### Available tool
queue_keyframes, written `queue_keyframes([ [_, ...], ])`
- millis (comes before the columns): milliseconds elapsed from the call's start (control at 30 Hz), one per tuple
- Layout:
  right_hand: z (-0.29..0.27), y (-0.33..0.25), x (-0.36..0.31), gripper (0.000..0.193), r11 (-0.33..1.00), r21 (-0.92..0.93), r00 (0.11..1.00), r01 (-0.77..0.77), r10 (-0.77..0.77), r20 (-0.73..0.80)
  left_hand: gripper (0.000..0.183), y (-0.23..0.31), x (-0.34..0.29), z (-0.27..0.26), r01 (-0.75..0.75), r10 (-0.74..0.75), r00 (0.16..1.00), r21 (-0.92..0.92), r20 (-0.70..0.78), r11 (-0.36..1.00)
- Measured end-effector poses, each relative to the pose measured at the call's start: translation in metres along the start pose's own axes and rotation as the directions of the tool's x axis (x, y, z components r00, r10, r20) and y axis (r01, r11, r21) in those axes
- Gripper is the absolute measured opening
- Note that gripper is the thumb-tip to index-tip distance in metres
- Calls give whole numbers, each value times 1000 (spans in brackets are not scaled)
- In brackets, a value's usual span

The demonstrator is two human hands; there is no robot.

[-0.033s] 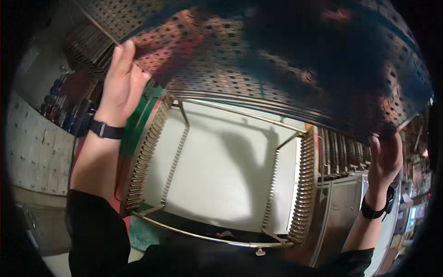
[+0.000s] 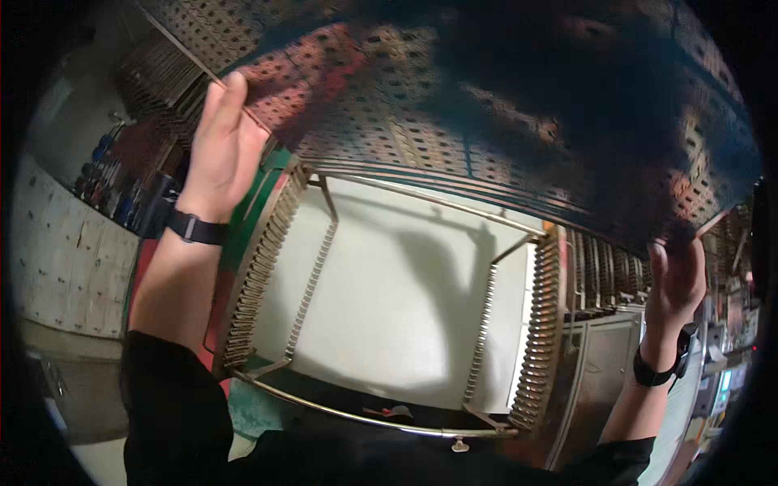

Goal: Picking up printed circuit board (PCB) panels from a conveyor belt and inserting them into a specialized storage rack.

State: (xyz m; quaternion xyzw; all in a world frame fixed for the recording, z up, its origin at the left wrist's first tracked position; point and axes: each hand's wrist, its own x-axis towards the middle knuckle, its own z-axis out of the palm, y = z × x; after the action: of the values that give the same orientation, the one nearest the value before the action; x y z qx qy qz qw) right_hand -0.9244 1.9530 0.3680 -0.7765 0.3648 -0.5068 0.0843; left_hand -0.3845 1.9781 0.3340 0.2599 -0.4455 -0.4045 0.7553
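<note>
A large thin copper-coloured panel [image 2: 413, 134], patterned with rows of dark holes like a circuit board panel, spans the top of the view, partly in deep shadow. My left hand [image 2: 223, 158] is closed on its left edge, thumb on the near side. At its right edge my right hand [image 2: 679, 279] is closed too, with its fingertips lost in shadow. Below the panel stands a metal rack [image 2: 389, 424] with coil-like slotted rails [image 2: 263, 279] on both sides. Several more panel edges [image 2: 454, 182] show as parallel lines at the rack's far end.
On the right, a similar slotted rack [image 2: 608, 263] stands above a metal cabinet [image 2: 596, 373]. Stacked panels [image 2: 158, 73] and a pale panelled cabinet [image 2: 69, 259] are on the left. A pale surface [image 2: 381, 300] lies beneath the rack, and a small knob [image 2: 460, 445] hangs from its near bar.
The whole scene has shifted slightly to the right in view. Both hands keep their hold on the panel, which stays almost in the same place above the rack.
</note>
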Motion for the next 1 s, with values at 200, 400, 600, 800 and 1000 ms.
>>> queue_keyframes([
  [200,63,55,-31,37,986,-41,982,-161,164,90,39,-51,-7,-30,-31,30,1000,-37,-7,999],
  [400,91,103,-47,44,977,-58,963,-204,211,165,37,-79,-4,-58,-10,10,1000,13,-5,1000],
  [600,110,126,-54,42,940,69,934,-334,321,159,39,-91,-10,-68,56,-56,998,110,-6,992],
  [800,123,117,-47,32,920,13,912,-392,387,134,41,-100,-11,-100,141,-134,990,232,-42,963],
  [1000,159,98,-37,15,801,332,866,-499,473,162,34,-95,-19,-120,150,-150,989,37,-7,988],
])
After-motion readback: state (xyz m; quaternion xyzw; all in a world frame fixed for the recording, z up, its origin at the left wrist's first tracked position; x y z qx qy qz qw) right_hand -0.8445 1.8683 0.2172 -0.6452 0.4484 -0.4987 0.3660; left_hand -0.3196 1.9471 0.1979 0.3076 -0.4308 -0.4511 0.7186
